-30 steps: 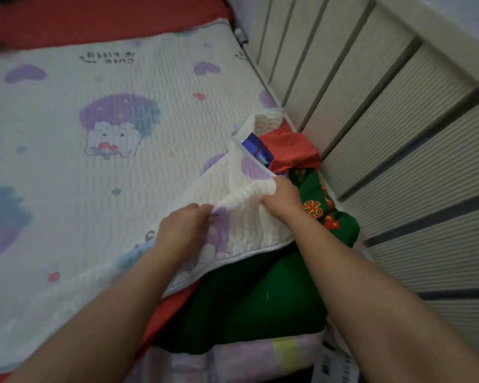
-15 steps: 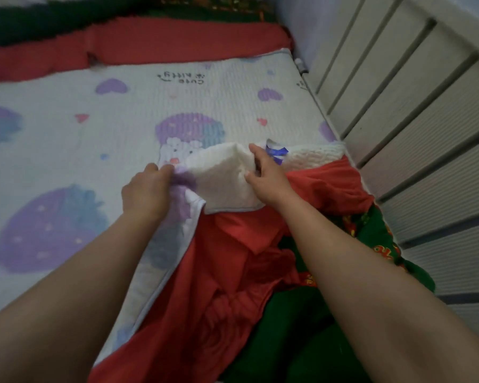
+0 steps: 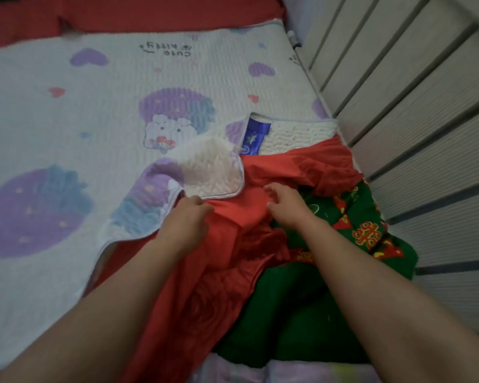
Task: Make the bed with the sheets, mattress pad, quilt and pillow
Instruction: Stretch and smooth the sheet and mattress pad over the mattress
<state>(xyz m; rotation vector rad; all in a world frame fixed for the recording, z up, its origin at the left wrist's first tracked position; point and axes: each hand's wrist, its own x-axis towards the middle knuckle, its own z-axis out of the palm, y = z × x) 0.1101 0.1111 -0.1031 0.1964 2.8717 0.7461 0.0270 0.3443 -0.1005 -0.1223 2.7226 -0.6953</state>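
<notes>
Roughly, step: freeing the sheet bunched at the pad corner.
pad (image 3: 177, 78): flat on the bed, near corner flipped back; soft, light, floppy.
sheet (image 3: 246, 211): crumpled between pad and quilt (image 3: 288, 313); thin, limp, best taken by an edge.
left hand (image 3: 187, 217) grip: curled, pinching the sheet.
right hand (image 3: 286, 207) grip: spread loosely over the sheet, holding nothing.

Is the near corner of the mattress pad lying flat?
No, the mattress pad corner is folded back, white underside up, beside the red sheet.
</notes>
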